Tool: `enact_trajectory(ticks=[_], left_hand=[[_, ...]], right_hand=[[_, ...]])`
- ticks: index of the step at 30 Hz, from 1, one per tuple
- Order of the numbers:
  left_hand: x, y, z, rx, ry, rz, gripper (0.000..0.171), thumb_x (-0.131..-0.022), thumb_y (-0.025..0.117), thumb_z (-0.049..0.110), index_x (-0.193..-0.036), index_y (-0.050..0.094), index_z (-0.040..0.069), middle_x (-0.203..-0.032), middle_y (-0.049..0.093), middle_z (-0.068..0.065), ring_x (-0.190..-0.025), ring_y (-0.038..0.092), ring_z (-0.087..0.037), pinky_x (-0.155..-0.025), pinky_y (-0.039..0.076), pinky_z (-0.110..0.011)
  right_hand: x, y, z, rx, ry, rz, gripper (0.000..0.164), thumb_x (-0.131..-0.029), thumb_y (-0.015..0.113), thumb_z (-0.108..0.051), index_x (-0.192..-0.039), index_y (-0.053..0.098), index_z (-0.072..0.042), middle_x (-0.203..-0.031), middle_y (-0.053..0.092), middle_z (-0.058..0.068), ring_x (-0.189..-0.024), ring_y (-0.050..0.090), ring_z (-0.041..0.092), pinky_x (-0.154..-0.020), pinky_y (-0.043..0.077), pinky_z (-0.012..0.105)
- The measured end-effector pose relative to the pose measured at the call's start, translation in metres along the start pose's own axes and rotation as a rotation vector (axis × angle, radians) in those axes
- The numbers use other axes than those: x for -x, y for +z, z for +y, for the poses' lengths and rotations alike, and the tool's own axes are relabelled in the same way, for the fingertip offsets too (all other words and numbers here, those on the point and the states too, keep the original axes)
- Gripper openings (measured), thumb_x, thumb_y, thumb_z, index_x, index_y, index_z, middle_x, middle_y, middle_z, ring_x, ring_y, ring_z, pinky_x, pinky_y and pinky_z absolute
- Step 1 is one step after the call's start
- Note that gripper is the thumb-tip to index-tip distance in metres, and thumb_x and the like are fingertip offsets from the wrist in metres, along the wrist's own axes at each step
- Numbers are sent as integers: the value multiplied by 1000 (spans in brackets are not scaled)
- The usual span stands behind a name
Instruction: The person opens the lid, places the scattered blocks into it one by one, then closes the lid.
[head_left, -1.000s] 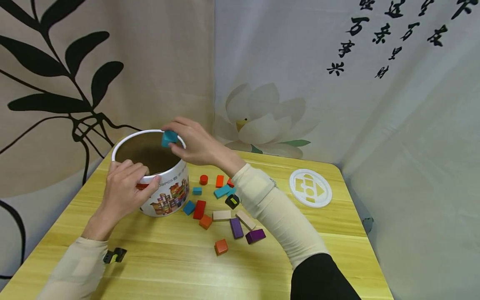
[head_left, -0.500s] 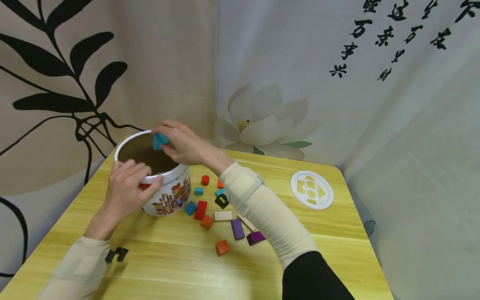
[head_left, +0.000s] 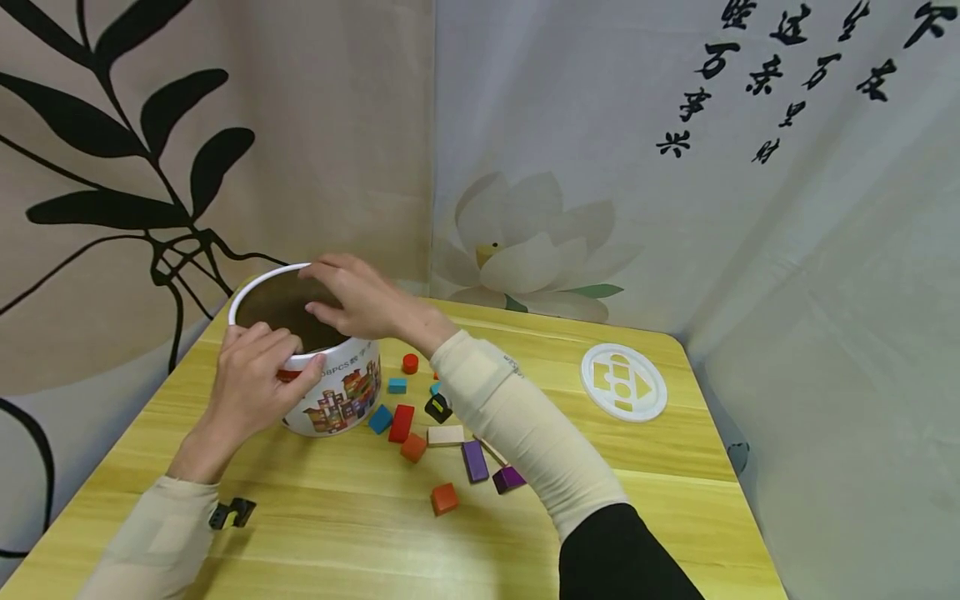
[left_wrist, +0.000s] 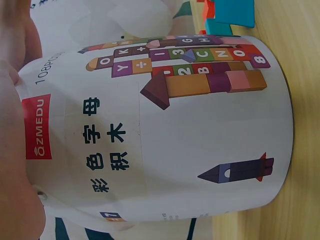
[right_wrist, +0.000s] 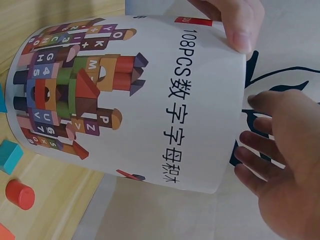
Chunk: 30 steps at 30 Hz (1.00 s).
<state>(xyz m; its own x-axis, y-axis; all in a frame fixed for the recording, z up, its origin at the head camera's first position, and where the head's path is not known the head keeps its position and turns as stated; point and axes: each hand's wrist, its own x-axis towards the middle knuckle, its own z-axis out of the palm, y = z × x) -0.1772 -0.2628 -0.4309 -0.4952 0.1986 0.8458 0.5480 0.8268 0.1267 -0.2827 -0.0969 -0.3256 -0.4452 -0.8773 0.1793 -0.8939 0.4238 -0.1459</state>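
A white bucket (head_left: pixel 341 387) printed with colourful building blocks stands at the left of the table, its mouth facing up. My left hand (head_left: pixel 255 375) grips its near rim, fingers over the edge and thumb outside; the left wrist view shows the printed wall (left_wrist: pixel 165 140) close up. Over the bucket's mouth hovers my right hand (head_left: pixel 363 300), fingers spread and nothing between them. In the right wrist view that hand (right_wrist: pixel 285 150) appears beside the rim with thumb and fingers apart. The inside bottom of the bucket is hidden.
Several loose blocks lie right of the bucket, among them a red cylinder (head_left: pixel 410 363), an orange cube (head_left: pixel 444 499), a purple block (head_left: pixel 475 462) and a beige block (head_left: pixel 446 436). A white disc with cut-out shapes (head_left: pixel 624 382) lies farther right. Curtains hang behind the table.
My right hand moved left over the bucket's mouth with a blue block and let it go; the block is out of sight now. My left hand has kept its grip on the rim.
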Motion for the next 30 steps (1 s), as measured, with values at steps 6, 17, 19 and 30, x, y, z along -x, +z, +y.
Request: enact_trajectory(ticks=[6,17,19,30], left_hand=[[1,0,-1,4,-4,-3,45,-90,53,45,-60,48,12,-54,46,-1,-56,38,-23,-62,28,-49],[1,2,-3,4,5,13,46,-91,54,45,-59,46,13,-52,43,0,-54,36,-22,-61,27,-49],[1,3,-3,4,8,16,46,-91,54,45,-59,46,13,-52,43,1,-54,35,-21,-61,27,-49],[2,2,-1,6,-26,1,45,-89,55,45,-58,47,13,-52,47,0,-56,38,-22,-65,29,-51]], right_hand=[[4,2,1,58,8,22,58,-105,49,-46,-153,49,-13,-154,47,2,-143,33,12,-121,19,25],[29,2,18,131,52,115,75,-99,47,-62,-160,35,-21,-164,30,-1,-149,20,12,-123,15,32],[37,2,23,122,53,126,76,-99,48,-63,-161,34,-22,-165,29,-1,-150,18,13,-123,15,35],[100,6,44,18,64,140,81,-98,50,-63,-164,28,-20,-169,18,2,-153,0,17,-124,12,46]])
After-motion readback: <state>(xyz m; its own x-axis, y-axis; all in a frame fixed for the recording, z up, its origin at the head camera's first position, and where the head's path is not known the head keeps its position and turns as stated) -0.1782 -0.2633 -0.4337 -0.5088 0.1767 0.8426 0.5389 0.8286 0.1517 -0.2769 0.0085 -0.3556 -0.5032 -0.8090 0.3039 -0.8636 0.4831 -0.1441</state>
